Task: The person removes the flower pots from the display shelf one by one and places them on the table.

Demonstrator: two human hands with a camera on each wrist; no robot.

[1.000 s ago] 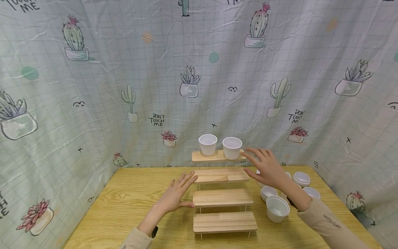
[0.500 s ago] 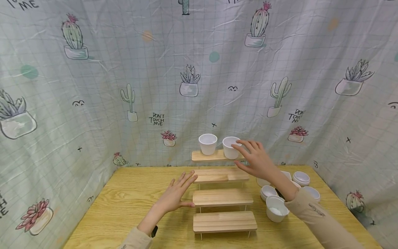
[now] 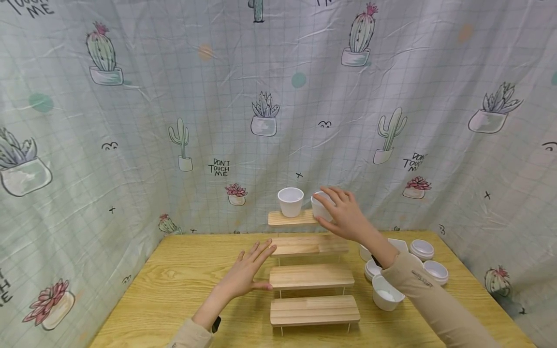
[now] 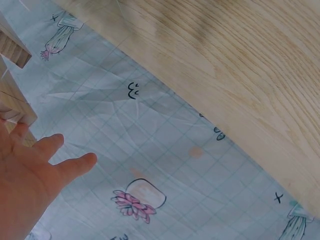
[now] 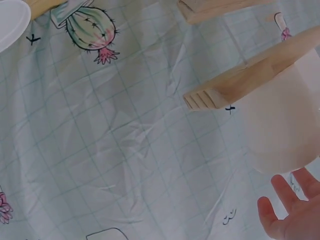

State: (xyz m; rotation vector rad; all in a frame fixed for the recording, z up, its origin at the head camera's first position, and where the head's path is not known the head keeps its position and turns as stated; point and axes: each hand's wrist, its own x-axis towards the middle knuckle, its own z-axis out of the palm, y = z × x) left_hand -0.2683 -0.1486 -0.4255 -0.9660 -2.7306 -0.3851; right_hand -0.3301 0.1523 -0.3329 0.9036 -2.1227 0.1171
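Note:
In the head view a stepped wooden display stand (image 3: 311, 276) stands on the table, its tiers rising toward the back. Two white pots stand on its top tier: the left pot (image 3: 290, 203) and the right pot (image 3: 320, 210). My right hand (image 3: 345, 218) is spread around the right pot from the right, partly covering it. In the right wrist view the fingers (image 5: 285, 194) come right up to the rim of that pot (image 5: 280, 130). My left hand (image 3: 244, 275) lies beside the stand's left end, fingers straight, fingertips at the second-highest tier's end.
Several white pots and tubs stand on the table at the right, among them a larger tub (image 3: 387, 295) nearest me and a small one (image 3: 422, 249) farther back. A cactus-printed curtain (image 3: 217, 96) encloses the back and sides of the yellow wooden table (image 3: 183, 270).
My right hand has moved left and slightly up, from beside the right pot to around it. The left hand, stand and pots have stayed put.

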